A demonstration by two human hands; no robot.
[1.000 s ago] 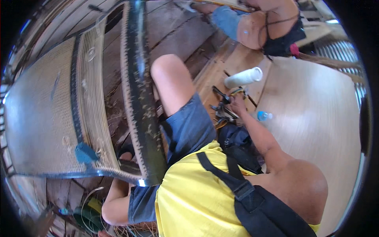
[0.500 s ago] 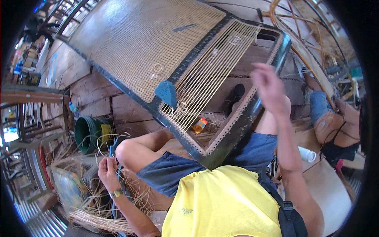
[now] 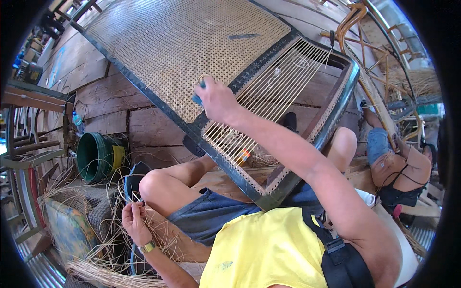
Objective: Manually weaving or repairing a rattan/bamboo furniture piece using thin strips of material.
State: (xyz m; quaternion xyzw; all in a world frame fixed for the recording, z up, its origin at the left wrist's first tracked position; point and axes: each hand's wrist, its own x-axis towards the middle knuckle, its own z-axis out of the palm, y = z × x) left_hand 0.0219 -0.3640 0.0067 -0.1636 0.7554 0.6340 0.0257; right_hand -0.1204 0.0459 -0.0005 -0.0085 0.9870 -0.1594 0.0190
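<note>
A black-edged frame [image 3: 144, 91] leans across my lap, its large panel filled with woven cane [image 3: 182, 53]. Parallel cane strands [image 3: 269, 91] span part of its smaller opening, and small holes line the rim. My right hand [image 3: 218, 101] reaches over these strands and is closed round a blue sponge [image 3: 197, 99], mostly hidden by the fingers, at the lower corner of the woven panel. My left hand [image 3: 136, 222] is low on the left beside my knee, thumb and fingers pinched on what looks like a thin cane strand, barely visible.
Loose cane strands [image 3: 103, 266] lie heaped at lower left. Behind them stands a green bucket [image 3: 93, 158] with a bottle [image 3: 77, 121] nearby. An awl-like tool [image 3: 332, 39] stands at the frame's far corner. Another person's arm and leg [image 3: 379, 149] are at right, beside bent cane furniture.
My right hand has swung left from above the frame's right rail and taken hold of the blue sponge. My left hand has stayed low, still pinched.
</note>
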